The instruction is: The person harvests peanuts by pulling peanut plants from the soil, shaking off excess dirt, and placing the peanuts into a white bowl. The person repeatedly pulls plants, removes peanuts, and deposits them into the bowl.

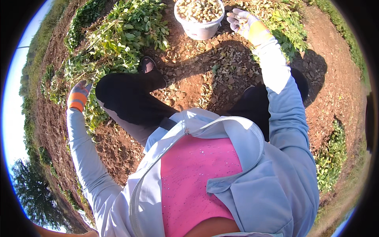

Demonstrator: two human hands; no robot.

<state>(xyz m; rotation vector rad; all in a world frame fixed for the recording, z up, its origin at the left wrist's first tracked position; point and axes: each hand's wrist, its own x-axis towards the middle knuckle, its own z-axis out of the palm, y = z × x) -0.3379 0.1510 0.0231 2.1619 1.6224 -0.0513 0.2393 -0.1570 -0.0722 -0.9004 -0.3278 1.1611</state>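
A white bucket (199, 31) full of unshelled peanuts (199, 10) stands on the soil at the top centre. My right hand (246, 25), in a pale glove with a yellow-orange cuff, is just right of the bucket's rim. Its fingers are loosely bent and apart, with nothing visible in them. Far to the left, my left hand (79, 94) wears a grey glove with an orange cuff. It is beside the leafy edge of the pulled peanut plants (122, 39), thumb and fingers apart; whether it touches the leaves is unclear.
More uprooted plants (290, 31) lie at the upper right, beyond my right hand. Dry leaves and clods (229, 63) cover the ground between my bent legs (126, 94). Bare reddish soil (335, 79) stretches along the right, with a green plant clump (331, 162) lower down.
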